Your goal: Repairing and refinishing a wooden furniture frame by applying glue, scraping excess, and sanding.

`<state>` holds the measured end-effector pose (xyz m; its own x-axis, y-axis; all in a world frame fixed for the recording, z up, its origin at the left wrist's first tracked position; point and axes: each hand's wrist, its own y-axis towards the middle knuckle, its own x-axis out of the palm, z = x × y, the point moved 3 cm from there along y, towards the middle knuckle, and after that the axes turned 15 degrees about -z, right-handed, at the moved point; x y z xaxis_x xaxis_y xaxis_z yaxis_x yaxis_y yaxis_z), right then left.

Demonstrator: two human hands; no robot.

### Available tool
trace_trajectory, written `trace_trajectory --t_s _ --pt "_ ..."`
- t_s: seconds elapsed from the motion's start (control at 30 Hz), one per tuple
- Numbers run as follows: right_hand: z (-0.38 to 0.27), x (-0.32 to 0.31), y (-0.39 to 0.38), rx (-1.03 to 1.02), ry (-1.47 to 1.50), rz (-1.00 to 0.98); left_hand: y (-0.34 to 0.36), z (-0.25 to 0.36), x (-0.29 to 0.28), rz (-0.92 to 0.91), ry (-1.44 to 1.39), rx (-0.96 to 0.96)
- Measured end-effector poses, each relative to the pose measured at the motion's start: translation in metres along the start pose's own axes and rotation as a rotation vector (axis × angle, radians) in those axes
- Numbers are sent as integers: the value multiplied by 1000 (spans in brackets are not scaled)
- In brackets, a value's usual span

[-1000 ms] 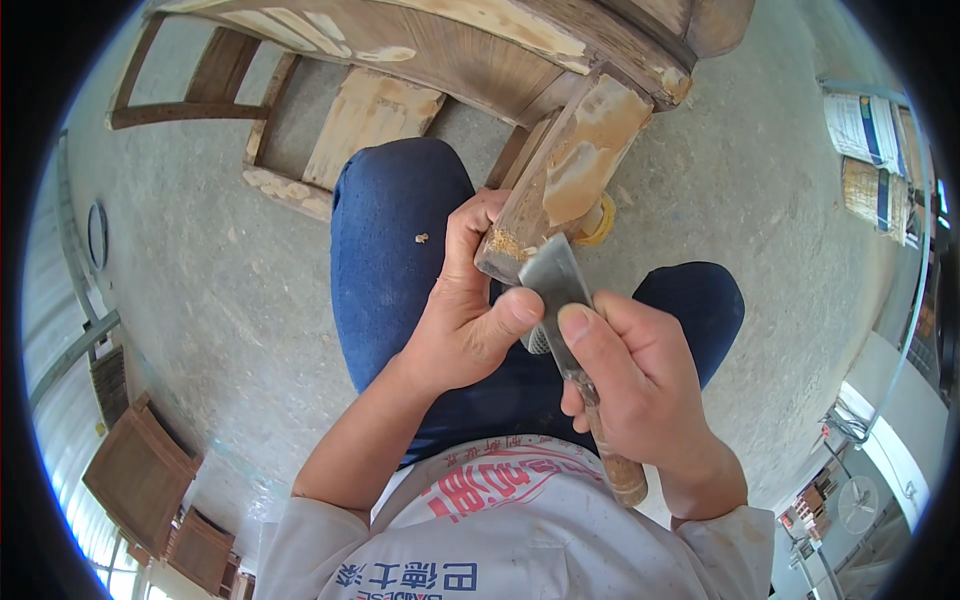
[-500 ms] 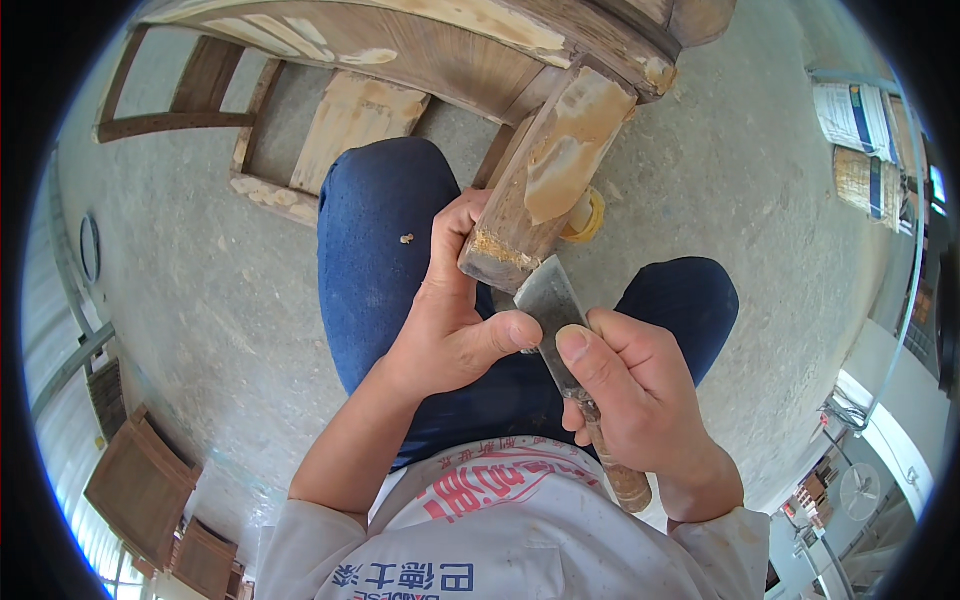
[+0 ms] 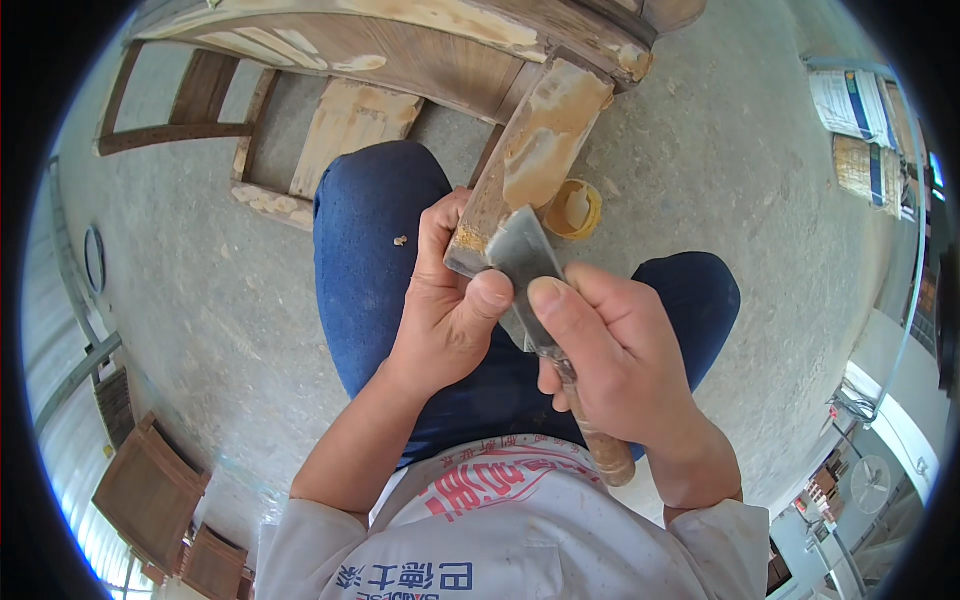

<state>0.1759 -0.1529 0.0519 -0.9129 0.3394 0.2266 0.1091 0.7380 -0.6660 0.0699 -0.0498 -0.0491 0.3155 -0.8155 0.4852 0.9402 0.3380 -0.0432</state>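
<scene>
A wooden furniture leg (image 3: 484, 205), smeared with tan filler, slants down toward me. My left hand (image 3: 445, 300) is closed round its near end: the fingers go behind the left side, and the thumb lies by the blade. In my right hand (image 3: 625, 345) is a putty knife (image 3: 530, 262) with a broad grey blade and a worn wooden handle, my thumb pressed along the blade. The blade's tip lies over the right edge of the leg, close to the filler. Just right of the leg, a round yellow tub (image 3: 575, 210) with tan paste inside stands on the floor.
The leg joins a large patched wooden furniture piece (image 3: 440, 55) across the top. An open wooden frame (image 3: 180, 131) lies at upper left. My knees (image 3: 380, 220) flank the leg. Wooden panels (image 3: 150, 485) stand at lower left, stacked bundles (image 3: 865, 140) at far right.
The putty knife has moved up and left onto the leg's edge. The leg's end and my left hand appear shifted slightly left. More of the yellow tub shows now.
</scene>
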Motion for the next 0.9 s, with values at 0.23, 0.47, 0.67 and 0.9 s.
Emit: trace_trajectory --t_s 0.23,0.47,0.67,0.9 --pt "13 -12 -18 -28 -109 40 2 -6 -5 -121 0 93" --pt "-14 -24 -17 -80 -801 143 1 -7 -3 -62 57 132" --pt "-17 -4 -17 -304 -1220 200 -1 -7 -3 -31 41 56" --pt "-17 11 -26 -217 -1403 232 1 -4 -4 -61 159 124"
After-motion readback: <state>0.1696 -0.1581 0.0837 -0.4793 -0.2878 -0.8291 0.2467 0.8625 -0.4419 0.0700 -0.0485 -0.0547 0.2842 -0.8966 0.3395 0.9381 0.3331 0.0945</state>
